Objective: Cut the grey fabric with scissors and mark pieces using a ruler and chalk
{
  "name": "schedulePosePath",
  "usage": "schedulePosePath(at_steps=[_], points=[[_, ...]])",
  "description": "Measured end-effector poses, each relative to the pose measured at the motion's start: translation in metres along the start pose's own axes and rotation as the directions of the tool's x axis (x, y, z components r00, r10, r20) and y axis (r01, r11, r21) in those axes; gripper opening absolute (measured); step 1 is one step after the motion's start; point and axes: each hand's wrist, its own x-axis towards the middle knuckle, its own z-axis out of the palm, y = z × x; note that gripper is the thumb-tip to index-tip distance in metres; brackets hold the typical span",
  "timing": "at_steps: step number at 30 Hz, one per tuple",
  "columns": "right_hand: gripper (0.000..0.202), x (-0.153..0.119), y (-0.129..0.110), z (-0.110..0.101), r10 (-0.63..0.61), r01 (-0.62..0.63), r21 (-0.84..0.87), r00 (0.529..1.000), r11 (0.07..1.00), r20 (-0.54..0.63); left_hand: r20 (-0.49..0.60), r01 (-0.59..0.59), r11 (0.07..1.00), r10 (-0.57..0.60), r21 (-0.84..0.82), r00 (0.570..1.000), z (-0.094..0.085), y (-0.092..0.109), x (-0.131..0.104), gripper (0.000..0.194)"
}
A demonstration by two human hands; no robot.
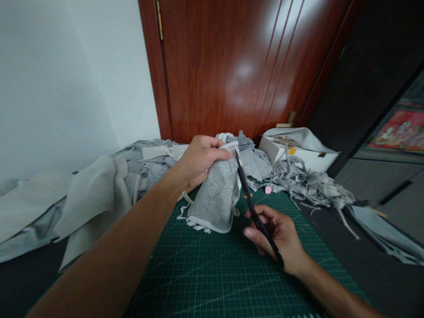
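My left hand (206, 157) pinches the top edge of a grey fabric piece (213, 194) with white trim, which hangs down to just above the green cutting mat (198, 274). Loose white threads or strips dangle from its lower left corner. Black-handled scissors (248, 194) are gripped in my right hand (274, 234). Their blades point up and away, with the tips at the right side of the fabric's top edge, close to my left fingertips. Whether the blades are around the cloth or beside it, I cannot tell.
Piles of grey and cream fabric (96, 190) lie on the left. At the back right stands a white box (298, 154), with a tangle of grey fabric strips (311, 183) before it. A small pink disc (268, 190) rests on the mat. Behind is a wooden door (232, 66).
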Motion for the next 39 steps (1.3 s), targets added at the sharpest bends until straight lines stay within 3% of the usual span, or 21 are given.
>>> schedulePosePath(at_steps=[5,13,28,35,39], points=[[0.039,0.000,0.001,-0.002,-0.047,0.047,0.014,0.999,0.999,0.008,0.021,0.024,0.997,-0.026,0.070,0.999,-0.002,-0.002,0.000,0.010],[0.035,-0.002,-0.003,0.000,-0.007,0.007,-0.036,1.000,0.999,-0.002,0.030,0.043,0.994,-0.046,0.096,0.999,-0.003,-0.002,0.001,0.011],[0.039,0.002,0.000,-0.001,0.006,-0.006,-0.072,1.000,0.997,0.000,0.096,0.166,0.969,-0.185,0.181,0.978,-0.005,-0.005,-0.001,0.010],[0.038,0.001,-0.007,0.001,-0.006,0.004,-0.077,1.000,0.997,-0.017,0.131,0.114,0.987,-0.128,0.110,0.983,-0.003,-0.003,-0.002,0.011],[0.039,0.000,-0.009,0.003,-0.015,0.011,-0.107,0.999,0.994,-0.037,0.075,0.034,0.998,-0.038,0.059,0.996,-0.001,-0.002,-0.001,0.005]])
